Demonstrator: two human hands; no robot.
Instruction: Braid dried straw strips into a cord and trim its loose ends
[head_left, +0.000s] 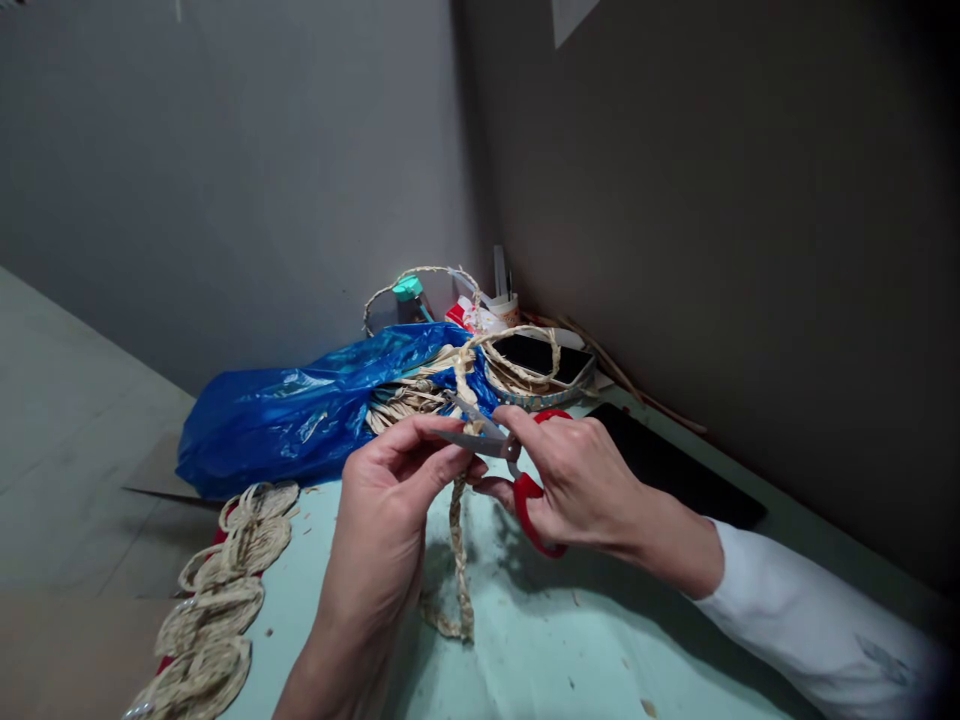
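Note:
My left hand [401,490] is closed, pinching a braided straw cord [460,560] between thumb and fingers. Below the pinch the cord hangs down and curls on the table; above it, the cord runs up toward a loop at the back. In my right hand [577,480] is a pair of scissors with red handles [529,515], blades apart and pointing left. The blades lie around or right beside the cord, just above my left fingertips; the exact contact is hard to make out.
A blue plastic bag [277,415] with straw strands [409,400] lies behind my left hand. Coiled straw pieces [214,620] line the left table edge. At the back are a phone [544,355], a cup [504,310] and a teal-capped bottle [409,290]. A black flat object [667,460] lies right.

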